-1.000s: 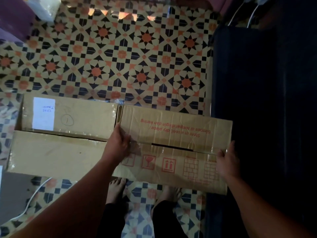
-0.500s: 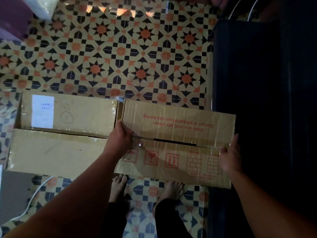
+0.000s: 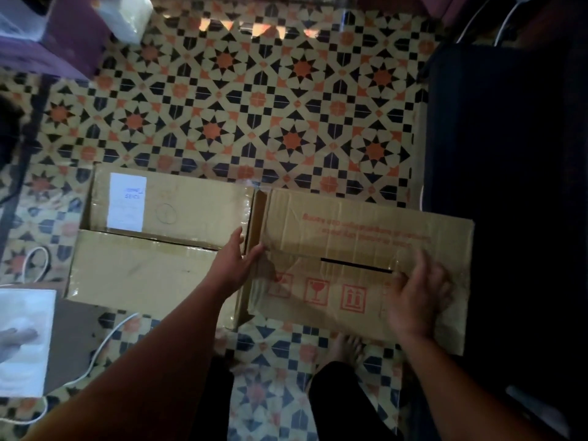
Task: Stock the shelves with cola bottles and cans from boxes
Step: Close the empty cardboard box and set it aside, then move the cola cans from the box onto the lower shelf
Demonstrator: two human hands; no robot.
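Note:
Two closed cardboard boxes lie side by side on the patterned tile floor. The right box (image 3: 356, 237) bears red print and handling symbols, with a dark slit along its taped top seam. My left hand (image 3: 234, 265) rests with straight fingers at this box's left edge, between the two boxes. My right hand (image 3: 416, 297), blurred, lies on top of the right box near the slit's right end, fingers spread. The left box (image 3: 143, 272) carries a white label. No bottles or cans show.
A dark, tall piece of furniture (image 3: 509, 186) stands close on the right, touching the right box. A white cable (image 3: 105, 342) and a white sheet (image 3: 25, 342) lie at the left. Purple items (image 3: 63, 36) sit at the far left. My bare feet show below the boxes.
My right hand left the box's right edge and moved onto its top near the slit. My left hand loosened from the left edge and its fingers straightened.

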